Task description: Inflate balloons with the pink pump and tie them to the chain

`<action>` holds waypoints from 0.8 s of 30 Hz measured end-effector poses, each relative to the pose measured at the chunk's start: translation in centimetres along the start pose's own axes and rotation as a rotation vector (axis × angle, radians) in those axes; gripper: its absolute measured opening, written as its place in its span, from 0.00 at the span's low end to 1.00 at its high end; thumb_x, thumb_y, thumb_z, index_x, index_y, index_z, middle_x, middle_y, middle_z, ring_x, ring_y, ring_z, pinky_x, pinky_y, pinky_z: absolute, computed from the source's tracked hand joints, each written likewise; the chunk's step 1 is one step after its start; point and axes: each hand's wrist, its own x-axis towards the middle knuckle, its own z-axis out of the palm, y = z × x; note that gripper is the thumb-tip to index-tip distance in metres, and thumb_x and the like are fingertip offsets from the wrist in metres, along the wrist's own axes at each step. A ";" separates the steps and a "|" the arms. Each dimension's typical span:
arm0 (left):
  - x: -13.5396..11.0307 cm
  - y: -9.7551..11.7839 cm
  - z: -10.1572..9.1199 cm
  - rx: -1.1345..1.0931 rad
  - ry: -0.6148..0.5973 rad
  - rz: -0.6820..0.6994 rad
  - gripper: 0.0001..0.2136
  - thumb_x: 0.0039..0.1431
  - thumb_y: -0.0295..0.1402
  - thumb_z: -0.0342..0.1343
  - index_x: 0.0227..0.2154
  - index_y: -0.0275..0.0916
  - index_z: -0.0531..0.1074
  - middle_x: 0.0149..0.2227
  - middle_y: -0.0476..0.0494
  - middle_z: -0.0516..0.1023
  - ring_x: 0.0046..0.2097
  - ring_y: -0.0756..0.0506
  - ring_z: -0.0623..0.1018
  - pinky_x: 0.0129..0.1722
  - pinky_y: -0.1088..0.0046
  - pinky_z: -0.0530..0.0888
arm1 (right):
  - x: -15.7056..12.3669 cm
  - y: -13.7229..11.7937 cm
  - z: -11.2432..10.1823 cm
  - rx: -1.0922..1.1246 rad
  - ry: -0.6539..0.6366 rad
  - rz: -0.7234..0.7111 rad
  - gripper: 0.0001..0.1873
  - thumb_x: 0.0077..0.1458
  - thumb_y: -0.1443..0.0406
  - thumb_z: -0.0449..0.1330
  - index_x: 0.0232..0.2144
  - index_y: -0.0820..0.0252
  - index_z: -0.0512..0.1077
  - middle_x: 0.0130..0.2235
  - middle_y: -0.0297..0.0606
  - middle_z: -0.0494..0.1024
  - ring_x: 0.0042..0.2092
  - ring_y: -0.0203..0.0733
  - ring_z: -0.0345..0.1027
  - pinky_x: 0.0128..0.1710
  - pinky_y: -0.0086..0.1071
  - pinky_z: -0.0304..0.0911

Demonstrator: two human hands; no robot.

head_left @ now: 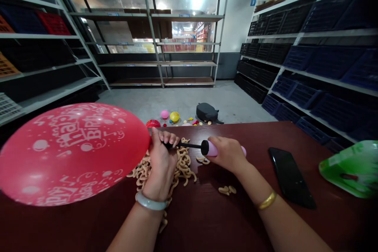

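Note:
A large red balloon (73, 153) printed with white "Happy Birthday" lettering floats over the left side of the dark red table (206, 220). My left hand (161, 157) is closed around the balloon's neck where it meets the pump's black nozzle. My right hand (228, 153) is wrapped around the pink body of the hand pump (206, 147), held level above the table. Under both hands lies a heap of uninflated tan balloons (180, 165). A few more loose ones (226, 190) lie near my right wrist.
A black phone (291, 177) lies on the table to the right, and a green plastic package (352, 167) sits at the right edge. On the floor beyond are small inflated balloons (169, 116) and a dark bag (208, 113). Metal shelving with crates lines both sides.

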 end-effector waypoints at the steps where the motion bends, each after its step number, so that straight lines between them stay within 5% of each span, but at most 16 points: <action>1: -0.5 -0.8 0.2 0.006 -0.002 -0.022 0.20 0.62 0.42 0.54 0.20 0.38 0.56 0.17 0.55 0.55 0.18 0.54 0.60 0.20 0.76 0.60 | -0.1 -0.4 0.0 0.009 -0.004 -0.005 0.20 0.52 0.49 0.60 0.40 0.54 0.69 0.38 0.37 0.78 0.38 0.45 0.72 0.33 0.33 0.55; 6: -2.8 -3.7 1.2 0.039 -0.001 -0.103 0.21 0.60 0.44 0.56 0.18 0.38 0.57 0.17 0.54 0.56 0.19 0.53 0.62 0.20 0.75 0.62 | -0.3 -2.4 -0.4 0.049 -0.011 -0.015 0.19 0.51 0.50 0.61 0.39 0.54 0.69 0.37 0.36 0.79 0.37 0.45 0.73 0.31 0.32 0.54; 10: -3.2 -3.7 1.5 0.075 0.009 -0.091 0.21 0.59 0.43 0.57 0.18 0.38 0.57 0.16 0.54 0.56 0.18 0.53 0.63 0.20 0.75 0.62 | -0.3 -2.8 -0.4 0.080 -0.012 -0.030 0.18 0.51 0.50 0.60 0.39 0.53 0.69 0.37 0.35 0.79 0.37 0.44 0.73 0.31 0.31 0.53; 20: 1.6 4.1 -0.6 0.023 0.027 0.069 0.20 0.64 0.37 0.50 0.18 0.39 0.53 0.15 0.55 0.53 0.16 0.53 0.59 0.17 0.75 0.57 | 0.3 0.5 -0.1 0.015 -0.017 -0.013 0.22 0.53 0.45 0.57 0.41 0.52 0.70 0.38 0.37 0.78 0.39 0.45 0.72 0.33 0.32 0.54; 24: 1.9 4.2 -0.8 0.001 0.028 0.090 0.20 0.64 0.37 0.50 0.19 0.39 0.52 0.15 0.56 0.52 0.16 0.54 0.57 0.17 0.76 0.54 | 0.2 0.7 -0.5 -0.015 -0.004 -0.006 0.23 0.53 0.46 0.58 0.44 0.53 0.70 0.39 0.39 0.78 0.39 0.46 0.71 0.34 0.33 0.55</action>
